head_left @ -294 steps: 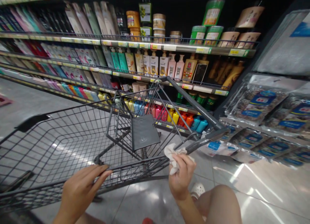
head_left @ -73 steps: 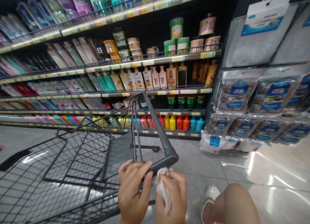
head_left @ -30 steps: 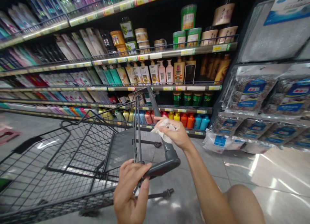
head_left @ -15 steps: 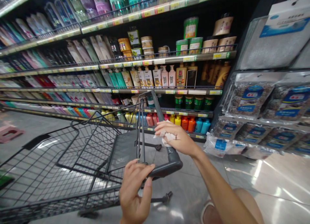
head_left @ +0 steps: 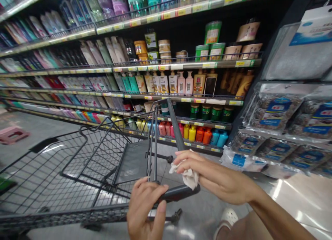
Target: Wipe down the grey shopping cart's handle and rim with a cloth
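Our left hand (head_left: 146,209) grips smooth grey plastic handle (head_left: 175,126); our right hand (head_left: 215,176) presses crumpled white tissue (head_left: 190,177) against it.

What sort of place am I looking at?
Probably a supermarket aisle: shelves of bottles and jars with price tags, packets hanging in rows, and a shopping cart.

white tissue (head_left: 190,177): crumpled, against handle (head_left: 176,126) near corner | shopping cart (head_left: 133,160): grey, wire-sided, upright
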Demonstrator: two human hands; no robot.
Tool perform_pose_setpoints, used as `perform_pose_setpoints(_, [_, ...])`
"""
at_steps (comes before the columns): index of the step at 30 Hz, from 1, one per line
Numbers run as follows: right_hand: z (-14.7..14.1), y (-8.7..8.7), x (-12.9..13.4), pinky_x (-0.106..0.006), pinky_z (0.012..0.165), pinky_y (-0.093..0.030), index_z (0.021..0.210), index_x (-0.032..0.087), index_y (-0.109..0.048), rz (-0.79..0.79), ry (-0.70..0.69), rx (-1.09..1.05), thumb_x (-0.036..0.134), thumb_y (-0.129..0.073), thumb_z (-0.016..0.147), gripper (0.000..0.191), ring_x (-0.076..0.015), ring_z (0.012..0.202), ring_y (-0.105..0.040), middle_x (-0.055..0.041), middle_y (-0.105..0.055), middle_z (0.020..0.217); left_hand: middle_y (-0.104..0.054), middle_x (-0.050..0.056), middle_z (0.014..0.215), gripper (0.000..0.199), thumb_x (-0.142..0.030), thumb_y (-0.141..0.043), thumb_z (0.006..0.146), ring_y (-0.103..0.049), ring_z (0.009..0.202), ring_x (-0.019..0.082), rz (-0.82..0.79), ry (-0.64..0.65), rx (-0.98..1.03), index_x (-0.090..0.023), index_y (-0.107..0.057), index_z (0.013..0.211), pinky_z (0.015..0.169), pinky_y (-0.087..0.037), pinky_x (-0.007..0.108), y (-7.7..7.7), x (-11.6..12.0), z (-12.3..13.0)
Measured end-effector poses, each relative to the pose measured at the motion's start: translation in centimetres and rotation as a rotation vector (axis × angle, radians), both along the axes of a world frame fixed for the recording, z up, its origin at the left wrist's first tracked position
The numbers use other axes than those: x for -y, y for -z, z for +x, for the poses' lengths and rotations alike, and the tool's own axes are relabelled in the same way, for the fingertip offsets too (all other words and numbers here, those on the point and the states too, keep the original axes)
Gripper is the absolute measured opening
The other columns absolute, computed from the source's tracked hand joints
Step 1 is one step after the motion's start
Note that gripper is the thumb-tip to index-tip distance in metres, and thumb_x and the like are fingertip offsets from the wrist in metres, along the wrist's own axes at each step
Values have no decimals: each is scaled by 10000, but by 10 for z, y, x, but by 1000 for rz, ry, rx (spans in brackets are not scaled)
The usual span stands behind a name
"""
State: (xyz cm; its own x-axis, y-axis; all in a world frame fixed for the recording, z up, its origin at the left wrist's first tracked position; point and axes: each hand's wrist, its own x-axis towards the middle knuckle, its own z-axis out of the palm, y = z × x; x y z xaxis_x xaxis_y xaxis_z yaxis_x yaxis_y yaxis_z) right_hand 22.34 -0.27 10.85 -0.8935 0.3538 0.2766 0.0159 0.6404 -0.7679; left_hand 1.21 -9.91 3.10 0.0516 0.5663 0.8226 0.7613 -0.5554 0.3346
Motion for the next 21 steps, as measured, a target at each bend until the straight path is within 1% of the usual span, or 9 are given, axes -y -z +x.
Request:
perform_pose_setpoints(3, [-4, -17, -13, -392, 1073, -336, 1224, 195, -519, -28, -128, 93, 84, -342, 903, 383, -179, 1272, -425, -111, -506, 1283, -636, -13, 753, 248, -111, -514, 791, -601, 735, 131, -32, 6, 5, -197, -628, 994, 884, -433, 364, -3, 2, 0])
perform_pose_setpoints(6, [-12, -31, -30, -384, 1041, -372, 1205, 170, -554, -60, -265, 179, 72, -368, 889, 380, -179, 1217, -484, -111, -557, 1230, -639, -14, 742, 243, -123, -504, 799, -605, 716, 129, -28, 17, 15, -197, -631, 993, 864, -444, 353, -4, 2, 1])
perform_pose_setpoints(8, [-17, -37, -38, -365, 1015, -398, 1185, 160, -575, -69, -331, 212, 79, -394, 883, 362, -177, 1179, -517, -108, -583, 1199, -643, -14, 734, 234, -133, -505, 800, -608, 699, 130, -19, 10, 32, -201, -635, 983, 850, -454, 350, -4, 2, 2])
perform_pose_setpoints(10, [-22, -37, -42, -344, 988, -420, 1134, 178, -609, -54, -348, 220, 100, -424, 880, 324, -173, 1122, -556, -93, -611, 1151, -646, -12, 726, 240, -131, -507, 799, -609, 690, 136, -27, 4, 42, -208, -635, 987, 844, -461, 356, -5, 2, 3])
perform_pose_setpoints(12, [-28, -31, -40, -365, 1010, -401, 1055, 213, -643, 11, -287, 218, 105, -443, 869, 293, -168, 1028, -598, -60, -643, 1058, -644, -11, 712, 256, -122, -507, 794, -607, 687, 141, -32, 15, 34, -213, -630, 999, 841, -463, 362, -5, 2, 2])
perform_pose_setpoints(14, [-34, -21, -36, -427, 1067, -335, 967, 239, -661, 102, -163, 199, 79, -444, 839, 298, -161, 917, -620, -21, -656, 943, -641, -9, 706, 276, -113, -502, 786, -606, 695, 143, -28, 30, 25, -207, -625, 1014, 849, -460, 365, -5, 2, 1])
perform_pose_setpoints(16, [-41, -9, -35, -488, 1102, -261, 901, 244, -664, 180, -43, 166, 52, -441, 799, 311, -154, 843, -618, 3, -647, 874, -644, -5, 715, 293, -107, -497, 777, -607, 708, 143, -24, 39, 20, -195, -620, 1029, 861, -455, 362, -5, 2, 1])
perform_pose_setpoints(18, [-47, 2, -41, -526, 1117, -198, 868, 241, -660, 234, 32, 125, 45, -436, 775, 312, -150, 834, -612, 11, -640, 863, -644, -4, 718, 298, -106, -495, 770, -605, 712, 140, -24, 50, 23, -193, -621, 1026, 866, -452, 356, -5, 2, 2])
perform_pose_setpoints(21, [-55, 15, -63, -551, 1132, -91, 855, 237, -655, 281, 116, 67, 53, -426, 763, 308, -157, 880, -607, 15, -632, 868, -628, -8, 704, 278, -101, -475, 774, -595, 705, 136, -39, 17, 98, -205, -629, 981, 868, -447, 352, -6, 3, 9])
